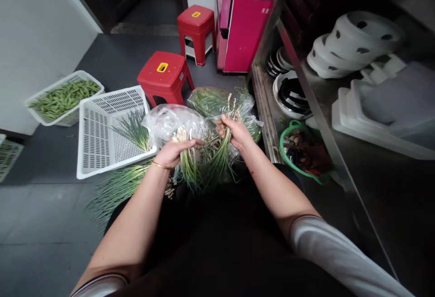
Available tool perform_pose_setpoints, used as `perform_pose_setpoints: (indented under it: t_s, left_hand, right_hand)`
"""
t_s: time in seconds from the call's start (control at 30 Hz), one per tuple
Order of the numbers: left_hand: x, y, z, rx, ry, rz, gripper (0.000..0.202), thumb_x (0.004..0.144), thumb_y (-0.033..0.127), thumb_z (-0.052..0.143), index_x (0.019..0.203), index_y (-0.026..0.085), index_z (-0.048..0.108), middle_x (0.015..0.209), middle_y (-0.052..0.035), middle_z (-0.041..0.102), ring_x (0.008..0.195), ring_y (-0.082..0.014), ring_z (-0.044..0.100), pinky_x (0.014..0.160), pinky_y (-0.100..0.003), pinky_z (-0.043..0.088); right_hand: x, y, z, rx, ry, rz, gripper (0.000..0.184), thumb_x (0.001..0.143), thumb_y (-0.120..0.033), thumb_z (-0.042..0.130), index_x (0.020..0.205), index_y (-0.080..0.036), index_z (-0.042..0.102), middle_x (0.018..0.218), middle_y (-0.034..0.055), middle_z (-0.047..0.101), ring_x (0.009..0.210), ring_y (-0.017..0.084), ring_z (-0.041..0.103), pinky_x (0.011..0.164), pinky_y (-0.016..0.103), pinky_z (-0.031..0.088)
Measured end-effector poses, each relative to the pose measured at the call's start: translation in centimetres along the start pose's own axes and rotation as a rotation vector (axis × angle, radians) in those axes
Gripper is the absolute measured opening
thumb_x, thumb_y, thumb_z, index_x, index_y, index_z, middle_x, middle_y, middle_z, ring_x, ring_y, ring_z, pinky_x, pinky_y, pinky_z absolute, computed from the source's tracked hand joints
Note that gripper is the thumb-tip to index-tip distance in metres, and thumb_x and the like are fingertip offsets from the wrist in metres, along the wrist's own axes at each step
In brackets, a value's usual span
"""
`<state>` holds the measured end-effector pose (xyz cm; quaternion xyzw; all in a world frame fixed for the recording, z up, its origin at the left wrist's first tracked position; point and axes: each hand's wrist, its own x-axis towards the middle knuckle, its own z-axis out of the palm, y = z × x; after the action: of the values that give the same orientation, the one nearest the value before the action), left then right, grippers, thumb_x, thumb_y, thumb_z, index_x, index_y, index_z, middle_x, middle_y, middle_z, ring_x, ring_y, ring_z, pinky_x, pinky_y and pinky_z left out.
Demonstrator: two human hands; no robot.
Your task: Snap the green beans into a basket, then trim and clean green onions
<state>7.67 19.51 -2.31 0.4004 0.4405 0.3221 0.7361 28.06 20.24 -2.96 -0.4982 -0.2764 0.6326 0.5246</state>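
Observation:
My left hand [178, 151] is closed round a bunch of scallions [190, 168], white ends up and green leaves hanging down. In my right hand [234, 130] is a second bunch of scallions [224, 152], its root ends sticking up above the fist. Behind the hands lie a clear plastic bag [170, 118] and another bag of green scallions [210, 98]. Some scallions [134, 129] rest in the large white basket [86, 138] to the left. A long pile of scallions [118, 190] lies on the floor beside my left forearm.
A white basket of green pods [68, 98] stands at far left. Two red stools [159, 82] are ahead, near a pink cabinet [248, 30]. On the right are a metal shelf [322, 120] with white plastic containers, stacked bowls and a green-rimmed basket [283, 147].

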Motion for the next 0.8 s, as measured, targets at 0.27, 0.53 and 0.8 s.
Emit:
perform_pose_setpoints:
  t_s: [0.27, 0.53, 0.8]
  left_hand:
    - [0.0, -1.9, 3.4, 0.403, 0.171, 0.188, 0.025, 0.053, 0.029, 0.080, 0.064, 0.015, 0.063, 0.060, -0.0003, 0.062, 0.057, -0.0133, 0.055, 0.056, -0.025, 0.044]
    - [0.8, -2.1, 3.4, 0.300, 0.130, 0.095, 0.023, 0.053, 0.020, 0.078, 0.066, 0.014, 0.060, 0.057, 0.0022, 0.057, 0.049, -0.0095, 0.048, 0.048, -0.023, 0.037]
    - [-0.3, -0.3, 1.6, -0.052, 0.039, 0.062, 0.035, 0.048, 0.020, 0.082, 0.058, 0.014, 0.049, 0.050, 0.0062, 0.046, 0.042, -0.0039, 0.039, 0.038, -0.019, 0.026]
  right_hand:
    - [-0.3, 1.5, 1.5, 0.160, 0.121, -0.017, 0.035, 0.064, -0.045, 0.076, 0.069, -0.016, 0.058, 0.043, -0.0091, 0.037, 0.038, 0.006, 0.038, 0.036, 0.019, 0.033]
    - [-0.5, 2.3, 2.1, 0.035, 0.170, -0.028, 0.038, 0.068, -0.052, 0.069, 0.065, -0.017, 0.056, 0.045, -0.0043, 0.048, 0.037, 0.009, 0.044, 0.037, 0.024, 0.038]
    - [-0.3, -1.1, -1.6, 0.139, 0.097, -0.157, 0.044, 0.063, -0.054, 0.075, 0.070, -0.016, 0.055, 0.044, -0.0095, 0.036, 0.034, 0.003, 0.031, 0.032, 0.018, 0.025]
